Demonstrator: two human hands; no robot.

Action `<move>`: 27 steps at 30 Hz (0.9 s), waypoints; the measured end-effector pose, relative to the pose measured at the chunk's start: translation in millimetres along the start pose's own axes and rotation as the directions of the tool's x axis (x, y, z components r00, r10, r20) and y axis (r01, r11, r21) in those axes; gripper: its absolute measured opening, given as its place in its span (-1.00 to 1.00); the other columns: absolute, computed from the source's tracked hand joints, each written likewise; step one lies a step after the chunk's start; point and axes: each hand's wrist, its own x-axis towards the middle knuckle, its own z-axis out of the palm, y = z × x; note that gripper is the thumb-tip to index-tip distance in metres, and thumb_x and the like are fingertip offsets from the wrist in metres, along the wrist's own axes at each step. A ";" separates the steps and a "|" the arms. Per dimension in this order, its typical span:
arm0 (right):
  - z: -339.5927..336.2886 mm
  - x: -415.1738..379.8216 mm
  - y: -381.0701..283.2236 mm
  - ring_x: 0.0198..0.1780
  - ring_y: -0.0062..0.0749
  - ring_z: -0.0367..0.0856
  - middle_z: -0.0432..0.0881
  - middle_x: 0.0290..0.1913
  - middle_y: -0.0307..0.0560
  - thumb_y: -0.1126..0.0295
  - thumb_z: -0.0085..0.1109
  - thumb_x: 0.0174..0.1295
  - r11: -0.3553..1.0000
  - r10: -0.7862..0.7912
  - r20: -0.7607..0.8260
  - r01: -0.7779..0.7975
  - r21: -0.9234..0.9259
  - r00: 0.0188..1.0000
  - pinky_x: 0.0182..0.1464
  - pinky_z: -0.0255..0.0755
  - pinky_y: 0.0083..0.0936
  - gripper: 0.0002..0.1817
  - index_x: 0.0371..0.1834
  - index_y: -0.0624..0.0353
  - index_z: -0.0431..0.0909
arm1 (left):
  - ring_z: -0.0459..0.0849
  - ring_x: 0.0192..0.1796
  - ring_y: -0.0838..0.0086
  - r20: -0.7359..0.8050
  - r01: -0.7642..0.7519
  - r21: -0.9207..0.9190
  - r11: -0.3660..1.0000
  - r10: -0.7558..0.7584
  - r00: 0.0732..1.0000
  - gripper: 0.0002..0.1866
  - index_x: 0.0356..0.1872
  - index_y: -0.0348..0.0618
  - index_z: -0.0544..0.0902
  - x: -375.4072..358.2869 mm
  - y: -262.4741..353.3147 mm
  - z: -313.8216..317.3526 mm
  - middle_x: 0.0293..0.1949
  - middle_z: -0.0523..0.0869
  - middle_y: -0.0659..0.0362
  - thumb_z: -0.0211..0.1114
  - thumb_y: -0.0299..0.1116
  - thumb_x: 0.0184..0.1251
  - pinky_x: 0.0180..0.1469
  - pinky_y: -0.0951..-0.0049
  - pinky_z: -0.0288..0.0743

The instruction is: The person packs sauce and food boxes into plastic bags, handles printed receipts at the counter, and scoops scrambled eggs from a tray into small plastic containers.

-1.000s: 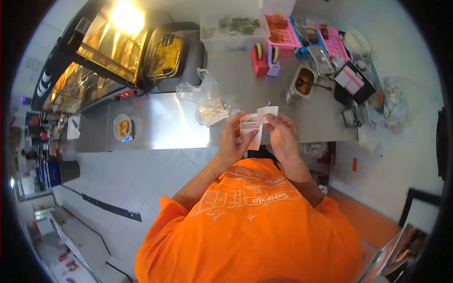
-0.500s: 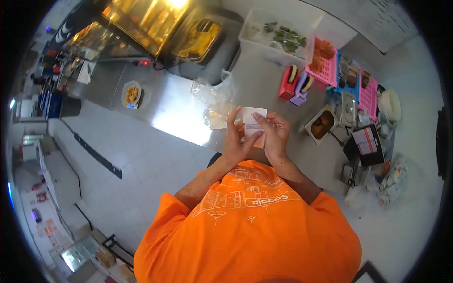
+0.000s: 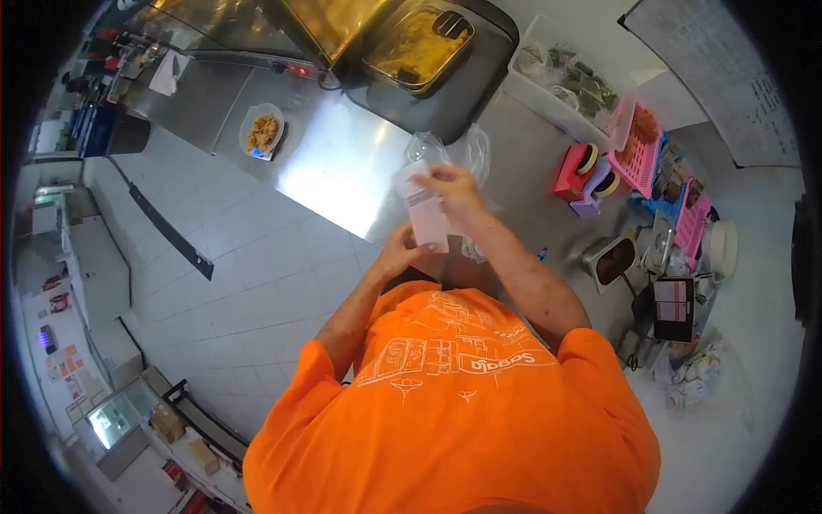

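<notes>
White rectangular paper slip (image 3: 426,218) bearing faint dark print, held between two bare hands above the near edge of a stainless-steel counter (image 3: 334,188). The right hand (image 3: 458,199) pinches the upper part between thumb and forefinger; the left hand (image 3: 401,248) grasps the lower end with its fingertips. The upper part stands at an angle to the lower; whether this marks a fold or a second piece cannot be told.

Sources of possible mishap: (a) Tearing. Both ends are gripped and the paper appears thin, so uneven pulling or twisting could split it or crease the print. (b) Dropping. The hold is by fingertips alone, near the counter's edge; if both pinches slacken, the slip could slide off towards the pale tiled floor (image 3: 257,300). (c) Snagging. A crumpled clear plastic bag (image 3: 479,158) lies just beyond the right hand, and a careless sweep of the knuckles could catch and drag it. (d) Knocking. The right forearm crosses the counter's near side, between the hands and a small blue-tipped object (image 3: 543,254); an outward swing of the elbow could nudge that object. (e) Soiling. A steel container of brown sauce (image 3: 590,259) stands farther right, well apart from the slip; only a wide reach would bring paper and sauce together.
</notes>
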 end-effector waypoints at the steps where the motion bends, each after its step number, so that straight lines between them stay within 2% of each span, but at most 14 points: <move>1: 8.1 13.0 15.3 -0.29 -0.42 0.71 0.72 -0.39 -0.08 0.33 0.41 0.16 0.982 0.009 -0.004 -0.010 -0.186 1.000 -0.30 0.55 -0.52 -0.74 -0.24 0.33 0.70 | 0.70 -0.12 0.49 -0.005 0.115 -0.043 0.992 -0.115 0.993 -0.53 0.15 -0.30 0.55 -5.5 -3.9 -9.7 -0.04 0.72 0.09 0.42 -0.33 0.27 -0.10 0.46 0.58; 3: 15.8 44.3 66.0 -0.30 -0.35 0.71 0.73 -0.38 -0.03 0.28 0.40 0.15 0.899 -0.189 -0.021 0.165 -0.405 0.982 -0.27 0.54 -0.47 -0.74 -0.30 0.31 0.73 | 0.70 -0.18 0.52 0.007 0.340 -0.125 0.932 -0.342 0.940 -0.67 -0.01 -0.31 0.68 -17.3 -22.7 -28.2 -0.16 0.77 0.13 0.42 -0.35 0.27 -0.13 0.47 0.57; 5: 9.8 66.5 90.5 -0.29 -0.26 0.72 0.75 -0.36 0.02 0.25 0.39 0.13 0.758 -0.374 -0.084 0.252 -0.602 0.924 -0.20 0.53 -0.39 -0.73 -0.34 0.28 0.75 | 0.70 -0.22 0.54 0.028 0.433 -0.162 0.887 -0.434 0.900 -0.74 -0.12 -0.31 0.73 -16.5 -43.1 -34.1 -0.27 0.78 0.16 0.42 -0.33 0.27 -0.15 0.47 0.56; 7: -11.9 80.0 92.6 -0.25 -0.15 0.72 0.75 -0.32 0.06 0.22 0.39 0.12 0.594 -0.552 -0.189 0.224 -0.772 0.812 -0.10 0.54 -0.29 -0.73 -0.36 0.24 0.76 | 0.70 -0.25 0.55 0.077 0.476 -0.157 0.865 -0.470 0.879 -0.75 -0.18 -0.33 0.75 -8.6 -54.3 -32.8 -0.32 0.79 0.18 0.42 -0.32 0.28 -0.17 0.48 0.55; 10: -54.4 81.2 84.3 -0.17 -0.05 0.72 0.77 -0.29 0.04 0.13 0.41 0.08 0.224 -0.700 -0.135 0.037 -0.974 0.701 -0.01 0.51 -0.24 -0.68 -0.32 0.18 0.78 | 0.72 -0.28 0.52 0.225 0.467 -0.037 0.883 -0.448 0.865 -0.69 -0.17 -0.37 0.75 26.5 -47.5 -15.8 -0.29 0.81 0.13 0.43 -0.27 0.27 -0.19 0.49 0.57; 12: -67.1 84.1 73.0 -0.13 -0.05 0.71 0.77 -0.28 0.01 0.08 0.42 0.04 0.410 -0.402 -0.355 -0.181 -0.894 0.844 0.02 0.50 -0.22 -0.66 -0.30 0.13 0.79 | 0.74 -0.29 0.49 0.226 0.469 -0.033 0.882 -0.451 0.863 -0.69 -0.18 -0.35 0.76 33.2 -84.5 -10.4 -0.28 0.81 0.09 0.43 -0.25 0.25 -0.19 0.46 0.58; 13: -70.0 85.8 68.5 -0.11 -0.05 0.71 0.78 -0.27 -0.01 0.06 0.42 0.03 0.473 -0.225 -0.448 -0.305 -0.827 0.865 0.03 0.49 -0.21 -0.65 -0.30 0.11 0.79 | 0.75 -0.30 0.47 0.227 0.472 -0.026 0.881 -0.454 0.861 -0.69 -0.18 -0.34 0.76 36.3 -104.9 -7.5 -0.28 0.81 0.07 0.43 -0.25 0.24 -0.19 0.45 0.59; 14: -77.0 92.5 75.8 -0.18 -0.13 0.71 0.77 -0.32 -0.03 0.10 0.43 0.03 0.507 -0.232 -0.462 -0.299 -0.808 0.856 -0.03 0.50 -0.27 -0.67 -0.31 0.14 0.79 | 0.77 -0.30 0.41 0.228 0.472 -0.041 0.880 -0.452 0.862 -0.69 -0.17 -0.31 0.77 37.4 -114.1 -9.4 -0.27 0.82 0.05 0.44 -0.24 0.23 -0.18 0.41 0.61; 16: -90.2 105.4 97.7 -0.33 -0.31 0.70 0.75 -0.41 -0.09 0.19 0.46 0.03 0.580 -0.243 -0.494 -0.283 -0.764 0.835 -0.16 0.50 -0.40 -0.71 -0.34 0.21 0.78 | 0.73 -0.33 0.45 0.190 0.417 0.058 0.907 -0.420 0.887 -0.70 -0.25 -0.34 0.76 41.6 -103.5 -11.9 -0.30 0.80 0.07 0.44 -0.24 0.23 -0.24 0.41 0.59; 19: -77.6 94.3 84.8 -0.38 -0.36 0.67 0.73 -0.45 -0.08 0.20 0.45 0.03 0.634 -0.247 -0.568 -0.312 -0.707 0.785 -0.19 0.51 -0.42 -0.69 -0.34 0.26 0.77 | 0.71 -0.39 0.41 0.136 0.373 0.288 0.882 -0.423 0.896 -0.65 -0.39 -0.36 0.74 53.2 -75.0 -10.3 -0.39 0.77 0.01 0.46 -0.17 0.20 -0.28 0.38 0.55; 22: -105.4 104.7 98.8 -0.35 -0.28 0.70 0.71 -0.48 0.03 0.23 0.48 -0.01 0.893 -0.166 -0.635 -0.158 -0.421 0.754 -0.14 0.52 -0.42 -0.66 -0.34 0.33 0.75 | 0.67 -0.47 0.27 0.084 0.255 0.418 0.872 -0.316 0.945 -0.56 -0.51 -0.37 0.68 58.2 -67.9 0.8 -0.50 0.70 -0.08 0.48 -0.08 0.14 -0.32 0.30 0.51; 23: -111.2 105.1 99.7 -0.30 -0.24 0.70 0.72 -0.44 0.07 0.26 0.49 -0.04 0.855 -0.129 -0.633 -0.238 -0.460 0.763 -0.10 0.52 -0.39 -0.66 -0.31 0.34 0.74 | 0.65 -0.49 0.22 0.069 0.203 0.442 0.874 -0.258 0.964 -0.52 -0.55 -0.38 0.66 58.4 -69.1 4.0 -0.53 0.68 -0.11 0.49 -0.05 0.12 -0.34 0.26 0.50; 25: -114.1 102.7 96.8 -0.19 -0.17 0.72 0.73 -0.36 0.15 0.32 0.50 -0.08 0.755 -0.048 -0.633 -0.387 -0.529 0.772 -0.02 0.52 -0.33 -0.64 -0.27 0.38 0.72 | 0.69 -0.40 0.06 0.079 0.239 0.439 0.866 -0.302 0.950 -0.52 -0.51 -0.39 0.66 57.7 -73.3 5.4 -0.46 0.69 -0.17 0.46 -0.04 0.13 -0.29 0.18 0.52; 27: -115.5 114.2 112.0 -0.06 -0.08 0.69 0.73 -0.26 0.17 0.36 0.48 -0.09 0.486 -0.369 -0.599 -0.402 -0.776 0.711 0.06 0.50 -0.22 -0.63 -0.23 0.36 0.70 | 0.71 -0.36 -0.01 0.071 0.252 0.452 0.856 -0.316 0.946 -0.51 -0.49 -0.39 0.66 59.2 -76.8 5.5 -0.44 0.69 -0.20 0.45 -0.02 0.13 -0.27 0.13 0.53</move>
